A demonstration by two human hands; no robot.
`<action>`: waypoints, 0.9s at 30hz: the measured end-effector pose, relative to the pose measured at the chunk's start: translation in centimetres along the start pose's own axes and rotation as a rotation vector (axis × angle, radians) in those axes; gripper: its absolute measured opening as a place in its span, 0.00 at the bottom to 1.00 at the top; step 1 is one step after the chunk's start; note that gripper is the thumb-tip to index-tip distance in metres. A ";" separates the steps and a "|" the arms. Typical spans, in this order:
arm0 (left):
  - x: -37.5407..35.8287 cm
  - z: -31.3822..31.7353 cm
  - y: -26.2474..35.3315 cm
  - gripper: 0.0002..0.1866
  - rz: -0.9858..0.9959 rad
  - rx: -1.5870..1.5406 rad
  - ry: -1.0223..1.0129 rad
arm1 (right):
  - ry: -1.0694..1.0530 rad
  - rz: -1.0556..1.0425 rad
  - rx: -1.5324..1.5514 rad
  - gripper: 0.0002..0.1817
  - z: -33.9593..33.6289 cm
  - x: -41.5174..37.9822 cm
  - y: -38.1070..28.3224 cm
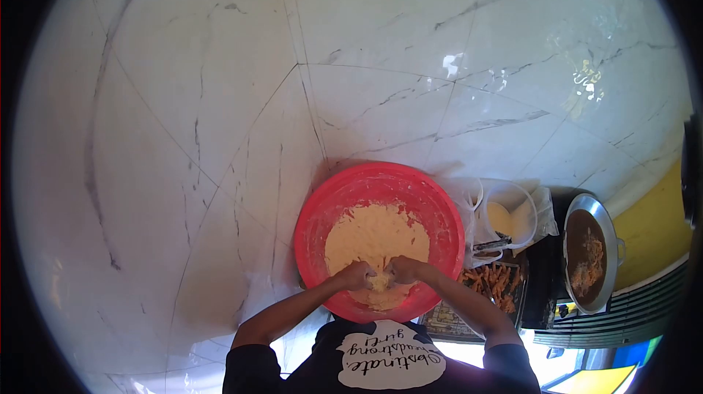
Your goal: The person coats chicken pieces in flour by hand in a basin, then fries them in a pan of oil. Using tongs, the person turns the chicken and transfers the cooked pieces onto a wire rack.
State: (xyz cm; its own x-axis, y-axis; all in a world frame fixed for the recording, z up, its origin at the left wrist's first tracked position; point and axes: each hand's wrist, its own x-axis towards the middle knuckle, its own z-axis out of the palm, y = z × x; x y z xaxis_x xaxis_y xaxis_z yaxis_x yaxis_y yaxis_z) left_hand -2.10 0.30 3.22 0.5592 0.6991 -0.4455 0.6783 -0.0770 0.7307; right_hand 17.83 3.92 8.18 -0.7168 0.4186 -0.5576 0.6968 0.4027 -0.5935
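A large red basin (307, 233) holds a broad bed of pale yellow flour (373, 229), some of it dusted up the walls. Over the near part of the flour, my left hand (355, 275) and my right hand (405, 269) face each other, a small gap apart. Both have curled fingers. Between them are flour-coated pieces (379, 281) in a loose clump, touching the fingers of each hand. A few orange-brown bits show at the top of that clump. What kind of food it is I cannot make out.
Right of the basin stand a clear plastic tub (521, 225) with pale contents and a tray of orange-brown fried strips (492, 280). Farther right, a metal pan (609, 236) of brown oil has food frying in it. White marbled tile walls (242, 101) rise behind.
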 end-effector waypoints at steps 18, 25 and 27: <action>4.1 3.5 -0.7 0.20 -0.442 -1.231 0.339 | 0.032 0.248 1.053 0.21 2.2 3.0 4.6; 0.7 0.8 0.4 0.17 -0.033 -0.994 0.250 | 0.048 0.174 0.534 0.22 -0.2 0.2 2.1; 1.0 0.6 -0.2 0.18 -0.054 -0.998 0.211 | -0.008 0.095 0.387 0.25 0.3 1.0 3.2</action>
State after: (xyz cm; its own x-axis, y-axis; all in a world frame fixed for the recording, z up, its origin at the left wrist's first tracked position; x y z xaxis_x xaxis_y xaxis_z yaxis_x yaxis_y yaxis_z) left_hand -1.40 0.58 2.37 0.3784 0.8026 -0.4610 -0.0600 0.5183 0.8531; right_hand 19.27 5.40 5.57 -0.6506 0.4326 -0.6241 0.7009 0.0257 -0.7128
